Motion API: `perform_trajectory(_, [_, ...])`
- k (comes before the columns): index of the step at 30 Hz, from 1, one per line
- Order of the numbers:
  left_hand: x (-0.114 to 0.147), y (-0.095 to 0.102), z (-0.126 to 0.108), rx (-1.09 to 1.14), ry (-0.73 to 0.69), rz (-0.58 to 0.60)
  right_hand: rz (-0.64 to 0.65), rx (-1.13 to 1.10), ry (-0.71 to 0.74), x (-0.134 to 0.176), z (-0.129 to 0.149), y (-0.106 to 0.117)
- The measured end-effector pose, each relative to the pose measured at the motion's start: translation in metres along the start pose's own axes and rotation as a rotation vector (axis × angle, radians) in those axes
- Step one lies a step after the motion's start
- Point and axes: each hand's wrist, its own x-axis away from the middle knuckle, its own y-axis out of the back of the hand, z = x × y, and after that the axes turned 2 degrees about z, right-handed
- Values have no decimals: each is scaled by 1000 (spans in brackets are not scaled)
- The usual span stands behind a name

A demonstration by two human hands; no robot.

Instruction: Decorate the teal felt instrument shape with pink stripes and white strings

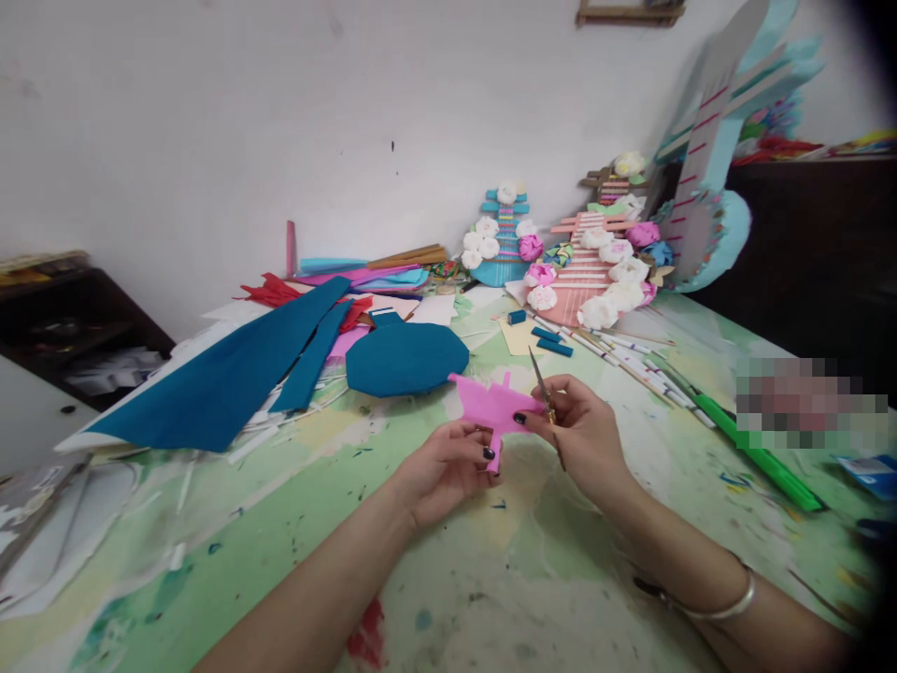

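Observation:
A pink piece of paper [480,400], cut with narrow tabs, hangs in the air above the table between both hands. My left hand [445,469] is closed on its lower strip, the thumb on top. My right hand [585,425] carries a pair of small scissors [539,371], blades pointing up and slightly left. Its thumb also presses on the right edge of the pink paper. The scissors' handles are partly hidden by the fingers. Just beyond the paper lies a dark blue rounded shape [406,359] with a short neck.
Large dark blue sheets [231,374] lie at the left. Small blue strips [552,341] rest beyond my right hand. Striped sticks [631,363] and a green cutter-like tool [763,453] lie right. Flower-decorated guitar-like crafts [505,266] stand along the wall. Paper scraps dot the table [294,551].

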Motion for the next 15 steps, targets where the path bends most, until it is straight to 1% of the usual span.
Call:
perform_trajectory(3, [0, 1, 1, -5, 14, 25, 0, 55, 55, -1, -2, 3])
perform_trajectory(6, [1, 1, 1, -29, 38, 39, -45, 114, 108, -5, 0, 6])
perform_trajectory(10, [3, 0, -1, -38, 50, 32, -89, 95, 104, -10, 7, 12])
perform_trajectory(12, [3, -1, -2, -47, 37, 17, -141, 97, 109, -13, 10, 16])
perform_trajectory(15, [2, 0, -4, -93, 22, -8, -294, 134, 119, -20, 8, 25])
